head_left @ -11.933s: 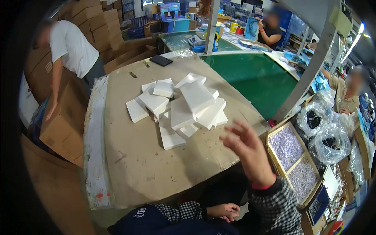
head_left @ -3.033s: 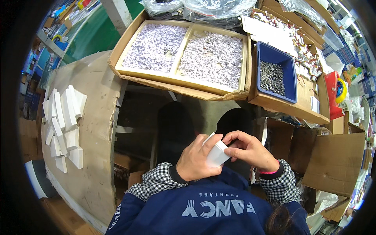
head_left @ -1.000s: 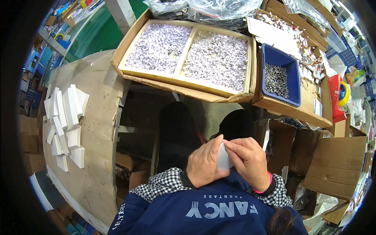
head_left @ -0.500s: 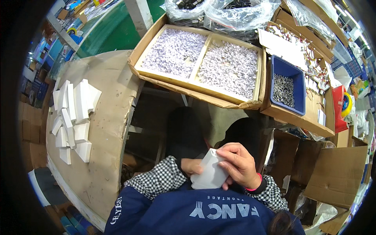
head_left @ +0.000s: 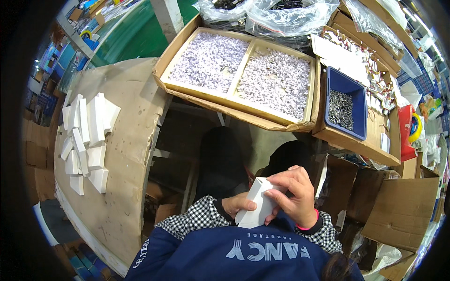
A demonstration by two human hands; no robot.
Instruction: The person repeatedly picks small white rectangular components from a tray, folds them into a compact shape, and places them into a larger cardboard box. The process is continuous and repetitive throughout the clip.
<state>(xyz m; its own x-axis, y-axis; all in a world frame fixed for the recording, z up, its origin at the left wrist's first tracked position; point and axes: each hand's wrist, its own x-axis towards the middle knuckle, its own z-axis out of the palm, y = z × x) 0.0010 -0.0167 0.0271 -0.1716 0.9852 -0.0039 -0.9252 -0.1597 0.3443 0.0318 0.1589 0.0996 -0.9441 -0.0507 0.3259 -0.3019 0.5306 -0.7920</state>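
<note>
A small flat white box (head_left: 257,205) is held in front of my body, tilted, with its narrow end face up. My left hand (head_left: 239,204) grips its left side, the thumb lying along the near face. The fingers of my right hand (head_left: 294,196) close on its upper right edge, with the fingertips at the top end. Whether anything is inside the box cannot be seen. To the left, several similar white boxes (head_left: 89,122) lie in a loose pile on a cardboard-covered table (head_left: 124,187).
Ahead stands a two-part wooden tray (head_left: 238,70) full of small white pieces, inside a cardboard carton. A blue bin (head_left: 332,122) of small metal parts sits to its right. Plastic bags (head_left: 286,21) lie behind. Opened cartons (head_left: 398,213) stand at the lower right.
The white box has turned more upright and shifted slightly right, showing its narrow side. My left thumb now lies across its face, and my right hand has risen a little.
</note>
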